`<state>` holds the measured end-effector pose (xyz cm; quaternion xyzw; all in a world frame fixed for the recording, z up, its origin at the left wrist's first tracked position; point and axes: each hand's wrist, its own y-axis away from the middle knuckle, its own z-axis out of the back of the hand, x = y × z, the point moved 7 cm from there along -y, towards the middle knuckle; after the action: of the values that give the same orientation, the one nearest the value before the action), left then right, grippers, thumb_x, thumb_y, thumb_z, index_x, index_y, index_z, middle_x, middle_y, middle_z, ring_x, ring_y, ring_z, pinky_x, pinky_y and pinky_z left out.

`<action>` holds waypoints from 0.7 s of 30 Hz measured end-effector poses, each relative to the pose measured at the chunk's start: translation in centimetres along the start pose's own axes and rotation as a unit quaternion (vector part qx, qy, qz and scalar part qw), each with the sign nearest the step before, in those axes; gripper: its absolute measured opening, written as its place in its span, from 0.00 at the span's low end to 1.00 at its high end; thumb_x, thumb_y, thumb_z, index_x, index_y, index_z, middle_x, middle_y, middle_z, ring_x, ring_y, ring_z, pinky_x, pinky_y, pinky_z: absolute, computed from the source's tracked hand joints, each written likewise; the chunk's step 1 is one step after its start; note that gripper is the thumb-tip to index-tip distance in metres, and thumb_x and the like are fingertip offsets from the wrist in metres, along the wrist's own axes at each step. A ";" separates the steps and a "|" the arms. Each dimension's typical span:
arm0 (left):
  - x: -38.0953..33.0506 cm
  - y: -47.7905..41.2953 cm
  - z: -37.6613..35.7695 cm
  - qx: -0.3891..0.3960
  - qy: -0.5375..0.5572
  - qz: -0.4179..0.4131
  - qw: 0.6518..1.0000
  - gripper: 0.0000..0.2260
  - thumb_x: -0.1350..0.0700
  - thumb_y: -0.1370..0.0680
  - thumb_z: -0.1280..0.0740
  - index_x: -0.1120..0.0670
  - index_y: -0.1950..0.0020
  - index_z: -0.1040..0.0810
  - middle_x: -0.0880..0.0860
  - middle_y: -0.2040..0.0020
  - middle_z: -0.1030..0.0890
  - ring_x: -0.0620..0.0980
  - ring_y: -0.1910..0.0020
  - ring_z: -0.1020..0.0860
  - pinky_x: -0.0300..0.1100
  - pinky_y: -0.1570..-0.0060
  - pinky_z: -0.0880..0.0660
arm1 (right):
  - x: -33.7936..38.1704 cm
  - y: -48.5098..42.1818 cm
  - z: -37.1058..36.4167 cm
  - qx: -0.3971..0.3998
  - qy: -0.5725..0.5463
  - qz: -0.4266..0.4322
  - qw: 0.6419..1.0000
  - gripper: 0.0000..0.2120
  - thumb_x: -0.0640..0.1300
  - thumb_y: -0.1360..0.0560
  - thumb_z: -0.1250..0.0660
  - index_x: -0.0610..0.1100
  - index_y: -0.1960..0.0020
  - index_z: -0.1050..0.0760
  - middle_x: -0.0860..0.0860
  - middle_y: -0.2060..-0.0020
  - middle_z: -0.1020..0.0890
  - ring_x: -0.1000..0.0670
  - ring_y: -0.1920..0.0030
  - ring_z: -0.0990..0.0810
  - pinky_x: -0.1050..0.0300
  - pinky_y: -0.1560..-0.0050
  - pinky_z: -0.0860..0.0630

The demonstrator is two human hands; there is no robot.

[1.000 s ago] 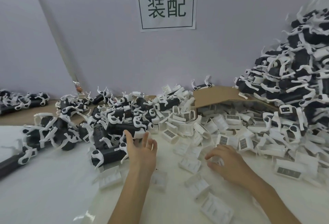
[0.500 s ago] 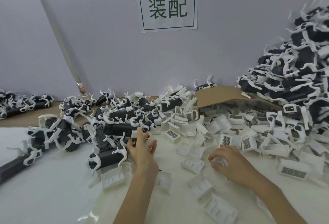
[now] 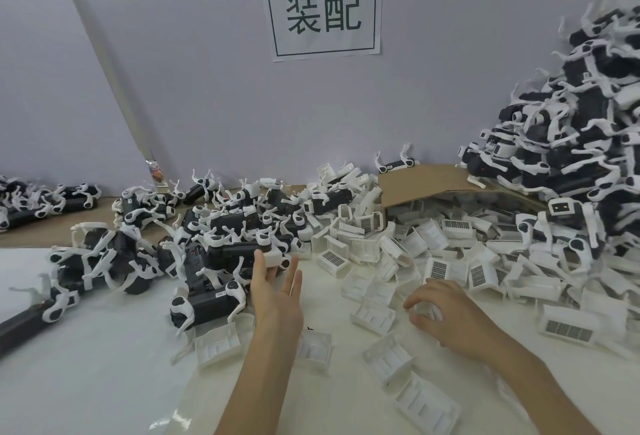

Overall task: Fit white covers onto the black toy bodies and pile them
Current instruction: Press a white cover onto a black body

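- Cover (image 3: 425, 311): light, stiff, thin plastic; clasped under curled right hand (image 3: 450, 313); best held by side walls.
- Body (image 3: 239, 250), 12 o'clock of left hand (image 3: 277, 296): judged heavier; hand spread, nothing held.

Before me: black-and-white toy bodies (image 3: 207, 299); white covers (image 3: 374, 317), some bearing dark grids; brown cardboard (image 3: 426, 182); white table (image 3: 86, 365).

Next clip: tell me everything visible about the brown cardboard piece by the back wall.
The cardboard is plain brown, with a raw cut front edge, and slopes like a roof by the wall, right of centre. White covers spill out from under it. One toy sits at its back left corner; the tall toy pile overlaps its right end. Tipped box or loose sheet: unclear.
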<state>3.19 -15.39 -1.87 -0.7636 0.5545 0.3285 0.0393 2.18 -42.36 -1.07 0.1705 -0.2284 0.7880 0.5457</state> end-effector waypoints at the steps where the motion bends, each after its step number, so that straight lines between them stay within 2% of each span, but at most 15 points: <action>1: 0.0 -0.1 0.3 -0.012 0.003 0.004 1.000 0.19 0.44 0.21 0.30 0.55 0.36 0.25 0.50 0.34 0.23 0.53 0.47 0.16 0.45 0.43 0.23 | 0.0 0.0 0.0 0.002 0.001 0.000 1.000 0.07 0.48 0.21 0.31 0.60 0.50 0.26 0.62 0.45 0.24 0.59 0.39 0.38 0.79 0.46 0.44; 4: 0.1 -0.6 0.9 -0.021 0.020 0.030 0.999 0.16 0.43 0.22 0.29 0.54 0.46 0.26 0.50 0.37 0.21 0.53 0.47 0.16 0.44 0.46 0.23 | 0.0 0.1 0.0 0.006 -0.001 -0.005 1.000 0.07 0.48 0.21 0.31 0.60 0.49 0.25 0.61 0.44 0.23 0.60 0.38 0.38 0.71 0.45 0.43; 6: 0.2 -0.8 0.9 -0.018 0.045 0.055 0.997 0.16 0.43 0.23 0.28 0.54 0.51 0.26 0.51 0.41 0.19 0.50 0.53 0.17 0.41 0.53 0.24 | 0.1 0.0 0.0 0.006 0.003 -0.009 1.000 0.07 0.47 0.21 0.31 0.59 0.48 0.25 0.60 0.43 0.23 0.59 0.38 0.38 0.68 0.43 0.43; 10: 0.3 -1.2 1.1 -0.016 0.068 0.090 0.994 0.16 0.43 0.25 0.26 0.54 0.54 0.23 0.49 0.56 0.20 0.45 0.66 0.25 0.37 0.64 0.29 | 0.4 0.2 0.5 -0.017 -0.027 -0.014 0.999 0.16 0.37 0.25 0.29 0.58 0.48 0.24 0.63 0.45 0.25 0.59 0.40 0.31 0.78 0.48 0.38; 12: 0.5 -1.2 1.1 -0.015 0.063 0.098 0.993 0.15 0.44 0.25 0.26 0.54 0.53 0.23 0.49 0.58 0.20 0.45 0.68 0.27 0.37 0.66 0.30 | 0.5 0.3 0.9 -0.032 -0.054 -0.021 0.998 0.19 0.33 0.28 0.28 0.56 0.49 0.22 0.60 0.45 0.23 0.62 0.45 0.25 0.77 0.50 0.33; 14: 0.5 -1.0 0.9 -0.004 0.051 0.098 0.994 0.14 0.45 0.24 0.26 0.55 0.53 0.23 0.49 0.57 0.21 0.44 0.66 0.25 0.37 0.65 0.30 | 0.6 0.4 1.2 -0.044 -0.069 -0.028 0.996 0.18 0.31 0.30 0.28 0.53 0.50 0.20 0.55 0.46 0.22 0.60 0.48 0.21 0.73 0.51 0.28; 16: 0.6 -0.8 0.5 0.011 0.044 0.097 0.994 0.14 0.47 0.24 0.26 0.56 0.51 0.24 0.51 0.51 0.20 0.46 0.60 0.21 0.38 0.61 0.27 | 0.8 0.5 1.4 -0.053 -0.071 -0.034 0.995 0.17 0.32 0.30 0.27 0.51 0.49 0.19 0.53 0.47 0.22 0.57 0.46 0.22 0.71 0.48 0.27; 19: 0.9 -0.3 0.0 0.037 0.060 0.106 0.992 0.21 0.49 0.23 0.27 0.57 0.37 0.29 0.54 0.40 0.18 0.50 0.48 0.17 0.41 0.55 0.24 | 1.0 0.5 1.4 -0.065 -0.082 -0.031 0.994 0.14 0.34 0.28 0.27 0.51 0.49 0.18 0.55 0.47 0.22 0.55 0.44 0.22 0.64 0.42 0.25; 21: 0.9 -0.2 -0.4 0.054 0.075 0.115 0.989 0.24 0.48 0.23 0.27 0.58 0.33 0.30 0.54 0.40 0.17 0.49 0.48 0.17 0.41 0.56 0.23 | 1.0 0.4 1.4 -0.072 -0.089 -0.029 0.993 0.12 0.35 0.27 0.28 0.52 0.50 0.19 0.56 0.48 0.21 0.55 0.45 0.21 0.63 0.42 0.25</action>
<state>3.68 -16.26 -2.14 -0.7141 0.6568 0.2424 0.0006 1.45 -42.52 0.53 0.2069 -0.3270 0.7349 0.5569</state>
